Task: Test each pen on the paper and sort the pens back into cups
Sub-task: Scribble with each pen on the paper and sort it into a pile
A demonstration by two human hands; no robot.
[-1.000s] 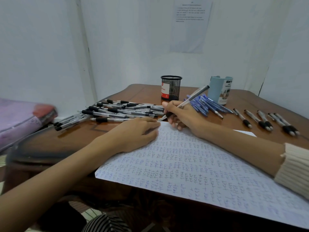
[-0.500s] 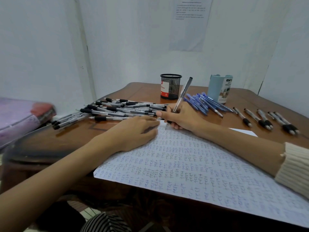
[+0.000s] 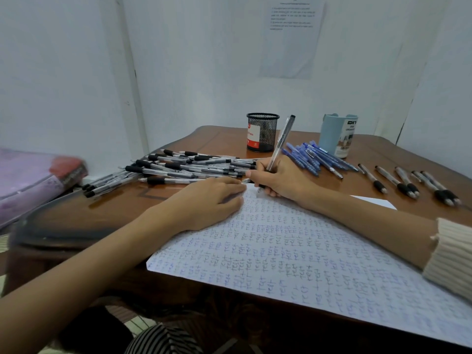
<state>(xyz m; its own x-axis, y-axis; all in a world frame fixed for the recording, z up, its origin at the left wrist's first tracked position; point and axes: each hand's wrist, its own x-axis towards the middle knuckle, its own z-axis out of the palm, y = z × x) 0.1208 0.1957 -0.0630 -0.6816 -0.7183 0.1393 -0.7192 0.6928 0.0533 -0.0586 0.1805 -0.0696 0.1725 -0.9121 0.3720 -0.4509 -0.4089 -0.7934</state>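
The table [image 3: 378, 146] is glossy brown wood. At its far edge stand a black wire-mesh cup [image 3: 263, 132], probably metal, and a smooth pale-blue cup [image 3: 332, 135]. The paper [image 3: 293, 251] looks matt.

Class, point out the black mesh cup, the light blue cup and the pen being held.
black mesh cup [image 3: 268, 136], head view, on its mesh wall.
light blue cup [image 3: 329, 136], head view, on its plain left side.
held pen [image 3: 281, 141], head view, on its upper barrel.

The mesh cup [image 3: 265, 132] is black, the other cup [image 3: 330, 136] pale blue, the blurred bundle [image 3: 28, 180] seemingly purple.
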